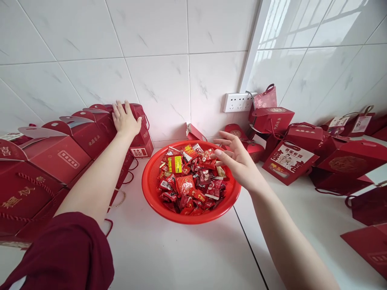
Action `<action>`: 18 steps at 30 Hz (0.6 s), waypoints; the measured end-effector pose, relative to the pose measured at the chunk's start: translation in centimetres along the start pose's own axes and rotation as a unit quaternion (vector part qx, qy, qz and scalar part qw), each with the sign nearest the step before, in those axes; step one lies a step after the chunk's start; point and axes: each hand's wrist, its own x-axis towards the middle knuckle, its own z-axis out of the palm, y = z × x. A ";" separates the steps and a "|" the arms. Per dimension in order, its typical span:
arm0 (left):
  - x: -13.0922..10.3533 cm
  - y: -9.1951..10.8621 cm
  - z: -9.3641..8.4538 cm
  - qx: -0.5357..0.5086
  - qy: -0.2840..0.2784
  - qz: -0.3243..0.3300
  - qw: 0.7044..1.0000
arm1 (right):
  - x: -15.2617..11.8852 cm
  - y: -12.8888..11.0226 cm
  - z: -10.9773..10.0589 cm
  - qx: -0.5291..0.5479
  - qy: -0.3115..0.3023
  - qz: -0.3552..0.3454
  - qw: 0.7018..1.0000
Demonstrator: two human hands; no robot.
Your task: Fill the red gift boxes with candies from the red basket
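Observation:
My left hand [126, 120] rests with fingers spread on top of a dark red gift box [139, 135] at the far end of the left stack. Its palm side is hidden. My right hand [236, 160] hovers over the right rim of a red plastic basket [151, 193], fingers apart and nothing visible in them. Wrapped candies [185, 184], mostly red, fill the basket. One yellow packet [175, 164] lies among them near the back.
Several red gift boxes [87, 137] with rope handles are stacked at left. More red boxes [344, 161] stand and lean at right. A white power strip [238, 102] is against the tiled wall [157, 28]. A dark seam [250, 247] crosses the white tabletop [169, 257].

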 end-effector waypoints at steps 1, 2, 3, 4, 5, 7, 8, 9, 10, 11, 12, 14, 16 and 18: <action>-0.7 0.3 0.1 0.003 0.013 0.015 1.000 | 0.0 0.0 0.0 0.000 -0.001 0.000 1.000; -1.5 0.6 0.3 0.009 0.014 0.030 0.999 | 0.0 0.0 0.1 0.001 -0.003 0.001 1.000; -2.3 0.8 0.7 0.015 0.011 0.046 0.999 | 0.0 0.0 0.1 0.002 -0.004 0.002 1.000; -3.1 1.0 1.1 0.019 0.006 0.060 0.998 | 0.0 0.0 0.2 0.003 -0.007 0.004 1.000; -3.8 1.1 1.7 0.021 -0.001 0.067 0.998 | -0.1 0.0 0.2 0.003 -0.009 0.006 1.000; -4.8 0.9 2.9 0.017 -0.019 0.044 0.999 | -0.1 0.0 0.3 0.000 -0.014 0.007 1.000; -5.1 0.8 3.5 0.017 -0.035 0.025 0.999 | 0.0 0.1 0.4 -0.003 -0.017 0.006 1.000; -5.3 0.6 4.0 0.017 -0.049 0.009 0.999 | 0.0 0.2 0.4 -0.005 -0.020 0.005 1.000; -5.4 0.4 4.5 0.019 -0.062 -0.004 0.998 | 0.0 0.2 0.5 -0.008 -0.022 0.003 1.000; -5.4 0.2 4.8 0.022 -0.072 -0.011 0.997 | 0.0 0.3 0.5 -0.009 -0.024 0.003 1.000; -5.4 0.1 5.0 0.025 -0.078 -0.013 0.997 | 0.0 0.3 0.5 -0.010 -0.026 0.004 1.000; -5.4 -0.1 5.3 0.033 -0.087 -0.012 0.996 | 0.0 0.4 0.6 -0.011 -0.027 0.007 1.000; -5.3 -0.1 5.4 0.035 -0.096 -0.005 0.995 | 0.0 0.4 0.6 -0.014 -0.026 0.009 1.000; -5.4 -0.2 5.6 0.032 -0.103 0.003 0.994 | -0.1 0.3 0.6 -0.017 -0.027 0.009 0.999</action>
